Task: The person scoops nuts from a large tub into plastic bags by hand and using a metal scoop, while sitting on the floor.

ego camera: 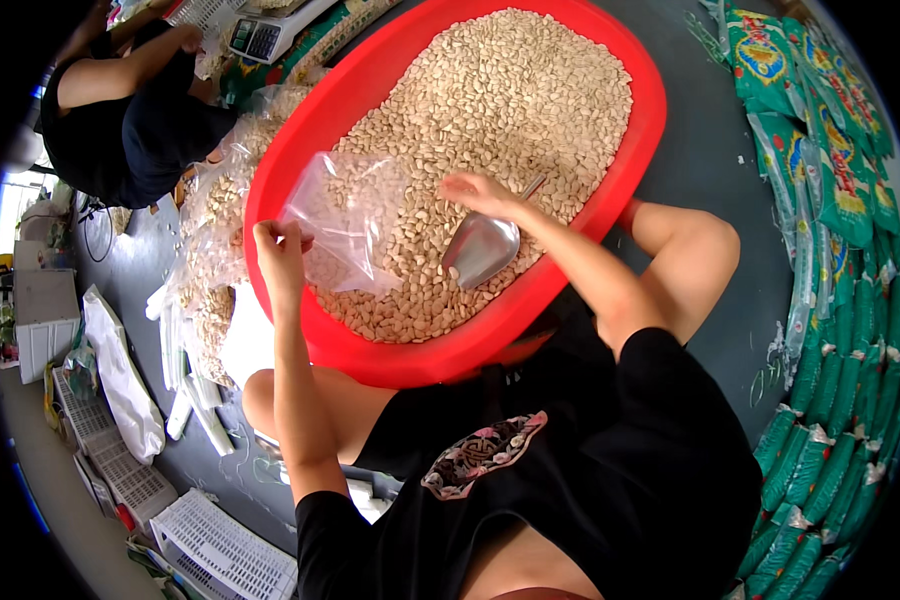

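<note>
A large red plastic tub in front of me holds a heap of pale, flat seeds or beans. My left hand, at the tub's left rim, pinches the edge of a clear plastic bag. The bag spreads over the seeds and looks empty. Above the seeds, right of the bag, my right hand has its fingers extended and holds nothing. A metal scoop rests on the seeds just below that hand, its handle pointing up and right, partly behind my wrist.
Filled clear bags stand left of the tub. Beyond them a person in dark clothing sits near a digital scale. Green printed sacks are stacked at the right. White plastic crates and a white sack lie at lower left.
</note>
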Demonstrator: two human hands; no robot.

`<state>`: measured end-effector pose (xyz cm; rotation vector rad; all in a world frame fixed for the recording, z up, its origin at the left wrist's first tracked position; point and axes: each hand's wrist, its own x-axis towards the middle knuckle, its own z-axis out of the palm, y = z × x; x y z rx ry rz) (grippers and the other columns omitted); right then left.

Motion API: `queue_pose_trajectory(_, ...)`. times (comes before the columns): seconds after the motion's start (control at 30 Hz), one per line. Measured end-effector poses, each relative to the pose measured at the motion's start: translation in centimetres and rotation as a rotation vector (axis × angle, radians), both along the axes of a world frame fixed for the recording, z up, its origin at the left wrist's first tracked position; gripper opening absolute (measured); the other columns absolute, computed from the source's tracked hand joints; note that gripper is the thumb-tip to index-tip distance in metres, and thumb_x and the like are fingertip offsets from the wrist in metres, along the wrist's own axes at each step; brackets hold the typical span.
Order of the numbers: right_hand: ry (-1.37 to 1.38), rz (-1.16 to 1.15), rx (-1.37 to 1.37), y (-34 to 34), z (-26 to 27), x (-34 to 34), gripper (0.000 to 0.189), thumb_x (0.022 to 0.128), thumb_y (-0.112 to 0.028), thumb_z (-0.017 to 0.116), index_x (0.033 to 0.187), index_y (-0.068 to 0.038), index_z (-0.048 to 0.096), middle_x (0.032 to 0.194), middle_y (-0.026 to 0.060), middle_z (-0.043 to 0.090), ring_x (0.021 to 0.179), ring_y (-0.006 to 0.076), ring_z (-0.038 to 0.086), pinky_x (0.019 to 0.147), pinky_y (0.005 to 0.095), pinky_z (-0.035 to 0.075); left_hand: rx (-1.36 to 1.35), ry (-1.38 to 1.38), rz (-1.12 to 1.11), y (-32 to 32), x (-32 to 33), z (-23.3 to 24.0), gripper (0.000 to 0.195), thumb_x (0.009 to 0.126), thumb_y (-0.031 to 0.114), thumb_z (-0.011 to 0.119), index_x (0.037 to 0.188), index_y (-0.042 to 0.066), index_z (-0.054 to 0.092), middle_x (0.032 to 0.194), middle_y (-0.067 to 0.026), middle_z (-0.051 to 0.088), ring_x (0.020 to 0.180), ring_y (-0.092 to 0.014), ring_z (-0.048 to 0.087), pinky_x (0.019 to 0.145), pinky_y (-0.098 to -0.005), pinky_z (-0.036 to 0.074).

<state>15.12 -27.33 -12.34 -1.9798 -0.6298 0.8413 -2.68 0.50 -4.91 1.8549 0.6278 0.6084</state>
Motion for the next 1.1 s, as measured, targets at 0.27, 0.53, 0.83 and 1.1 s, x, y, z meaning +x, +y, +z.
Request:
queue_pose_trajectory(0.27, -0.494, 0.640, -0.736, -8.1, -1.3, 3.4, 0.041, 0.084, -0.043, 0.051, 0.100, -0.007, 0.064, 0.088, 0.0150, 0.066, 0.086, 0.0304, 0.063, 0.082, 0.0454, 0.046, 0.673, 0.395, -0.234, -4.7, 1.6, 0.5, 0.052, 0.080, -0.005, 0.046, 0.129, 0.012, 0.038, 0.113, -0.0217, 0.054, 0.070, -0.036, 0.061, 0.053, -0.0420, 0.049)
queue_pose_trajectory(0.53, -1.492, 0.114, -1.001, -17.0, 6.5, 22.9, 0.010, 0.078, -0.016, 0.055, 0.083, -0.007, 0.059, 0.074, 0.0086, 0.065, 0.072, 0.0209, 0.065, 0.064, 0.0379, 0.049, 0.880, 0.510, -0.399, -3.4, 1.6, -1.4, 0.053, 0.076, -0.011, 0.045, 0.121, 0.014, 0.058, 0.126, -0.0138, 0.052, 0.091, -0.028, 0.063, 0.068, -0.0357, 0.054)
queue_pose_trajectory(0.83, -1.025, 0.378, -0.948, -19.2, 2.7, 15.5, 0.019, 0.078, -0.019, 0.052, 0.086, -0.004, 0.062, 0.074, 0.0145, 0.065, 0.070, 0.0289, 0.065, 0.061, 0.0426, 0.051, 0.900, 0.412, -0.255, -2.7, 1.8, -0.9, 0.032, 0.079, -0.006, 0.048, 0.104, 0.004, 0.065, 0.108, -0.0139, 0.063, 0.097, -0.031, 0.061, 0.080, -0.0346, 0.051)
queue_pose_trajectory(1.1, -0.610, 0.442, -0.608, -12.2, 1.1, 2.9, 0.030, 0.076, -0.021, 0.056, 0.098, -0.001, 0.057, 0.077, 0.0185, 0.062, 0.069, 0.0338, 0.061, 0.061, 0.0460, 0.048, 0.884, 0.406, -0.161, -1.8, 2.0, 1.1, 0.032, 0.079, -0.003, 0.047, 0.102, 0.008, 0.067, 0.108, -0.0083, 0.063, 0.096, -0.029, 0.061, 0.078, -0.0352, 0.050)
